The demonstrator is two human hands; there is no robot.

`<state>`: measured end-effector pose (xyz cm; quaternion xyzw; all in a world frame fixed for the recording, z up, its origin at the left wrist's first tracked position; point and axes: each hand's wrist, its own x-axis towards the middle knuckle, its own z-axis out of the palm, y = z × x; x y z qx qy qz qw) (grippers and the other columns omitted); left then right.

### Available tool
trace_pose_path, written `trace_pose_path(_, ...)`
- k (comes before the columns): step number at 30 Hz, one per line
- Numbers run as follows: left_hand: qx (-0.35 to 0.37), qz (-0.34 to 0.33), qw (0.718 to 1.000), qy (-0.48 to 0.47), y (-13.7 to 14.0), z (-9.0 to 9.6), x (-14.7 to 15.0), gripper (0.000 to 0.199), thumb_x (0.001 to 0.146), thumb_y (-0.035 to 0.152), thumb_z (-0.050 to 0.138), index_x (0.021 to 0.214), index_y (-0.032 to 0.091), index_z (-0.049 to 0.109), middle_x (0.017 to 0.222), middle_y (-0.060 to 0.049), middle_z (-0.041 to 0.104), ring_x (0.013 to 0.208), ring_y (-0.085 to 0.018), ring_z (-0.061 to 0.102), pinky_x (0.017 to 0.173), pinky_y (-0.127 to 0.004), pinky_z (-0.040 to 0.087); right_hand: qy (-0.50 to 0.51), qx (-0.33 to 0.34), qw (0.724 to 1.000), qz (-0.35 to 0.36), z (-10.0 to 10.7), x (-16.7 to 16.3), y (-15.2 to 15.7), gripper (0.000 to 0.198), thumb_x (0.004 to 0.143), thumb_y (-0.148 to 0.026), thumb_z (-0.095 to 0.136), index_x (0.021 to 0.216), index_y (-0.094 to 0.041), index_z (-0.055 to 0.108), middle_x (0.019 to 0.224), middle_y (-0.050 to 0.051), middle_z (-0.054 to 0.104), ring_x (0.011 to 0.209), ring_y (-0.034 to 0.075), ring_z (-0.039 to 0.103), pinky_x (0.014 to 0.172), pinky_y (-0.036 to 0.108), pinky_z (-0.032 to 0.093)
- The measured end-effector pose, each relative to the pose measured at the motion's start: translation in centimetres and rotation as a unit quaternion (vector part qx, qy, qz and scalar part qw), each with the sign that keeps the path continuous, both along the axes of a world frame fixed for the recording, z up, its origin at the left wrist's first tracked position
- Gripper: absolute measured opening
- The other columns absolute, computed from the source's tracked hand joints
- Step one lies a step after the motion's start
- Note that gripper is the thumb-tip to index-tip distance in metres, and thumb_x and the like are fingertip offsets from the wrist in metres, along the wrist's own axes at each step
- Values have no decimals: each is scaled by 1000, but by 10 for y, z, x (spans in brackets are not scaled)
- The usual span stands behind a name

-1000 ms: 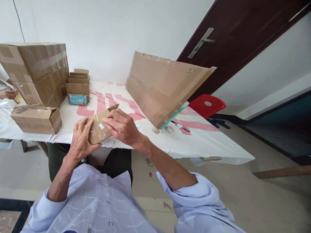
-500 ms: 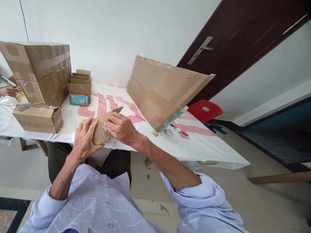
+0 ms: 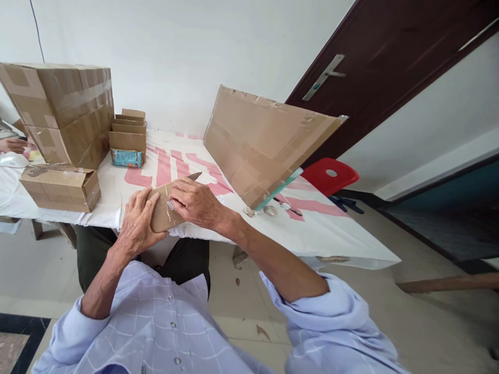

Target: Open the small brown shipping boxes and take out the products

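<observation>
A small flat cardboard box [image 3: 160,214] is held at the table's near edge, tilted. My left hand [image 3: 138,223] grips its left end, thumb along the near side and fingers over the far side. Across the box's top lies my right hand [image 3: 198,205], its fingers bent and pressed together against the cardboard. Beside the right fingertips shows a small white label [image 3: 170,205]. What lies under the right fingers is hidden. A dark, pointed end of the box's far edge [image 3: 194,176] sticks out beyond the right hand.
Stacked taped cartons [image 3: 74,111] stand at left, with a long carton [image 3: 60,189] before them. Behind is an open row of cardboard trays [image 3: 127,140] with a blue packet [image 3: 127,158]. A large cardboard panel [image 3: 265,140] leans at right, near tape rolls [image 3: 270,210] and a red chair [image 3: 331,174].
Both hands and the small box have shifted very slightly to the right. The right fingers stay bent on the box, and the left grip is the same.
</observation>
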<state>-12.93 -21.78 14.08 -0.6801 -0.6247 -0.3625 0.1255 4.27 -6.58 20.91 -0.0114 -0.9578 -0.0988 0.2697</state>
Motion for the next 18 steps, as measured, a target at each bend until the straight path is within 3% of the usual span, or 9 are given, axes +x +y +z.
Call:
trace_pose_path(6, 16, -3, 1000, 12, 2, 0, -6, 102, 68, 31, 93, 157, 23, 44, 162, -24, 47, 146, -48, 48, 123, -69, 42, -8, -24, 1000, -2, 2, -5, 3, 21, 104, -11, 55, 93, -19, 71, 97, 9, 70, 97, 25, 60, 86, 37, 50)
trace_pose_path(11, 35, 1, 999, 11, 10, -2, -13, 103, 69, 33, 93, 159, 27, 43, 162, -22, 47, 147, -49, 48, 123, -73, 40, -14, -4, 1000, -20, 0, -8, 5, 19, 108, -13, 55, 102, -17, 73, 108, 12, 71, 108, 27, 60, 90, 40, 51)
trace_pose_path(15, 33, -3, 999, 14, 10, -3, -8, 102, 68, 32, 93, 158, 24, 44, 162, -23, 47, 146, -49, 48, 122, -71, 41, 6, 14, 1000, -10, -5, -2, 6, 23, 108, -14, 53, 99, -17, 73, 103, 12, 71, 108, 27, 60, 92, 41, 52)
trace_pose_path(18, 19, -3, 1000, 12, 8, -2, -1, 102, 67, 32, 94, 157, 22, 46, 163, -24, 47, 147, -49, 47, 123, -69, 41, 19, -17, 1000, 9, -7, 4, 6, 24, 106, -12, 52, 96, -18, 73, 99, 10, 72, 105, 27, 62, 94, 41, 53)
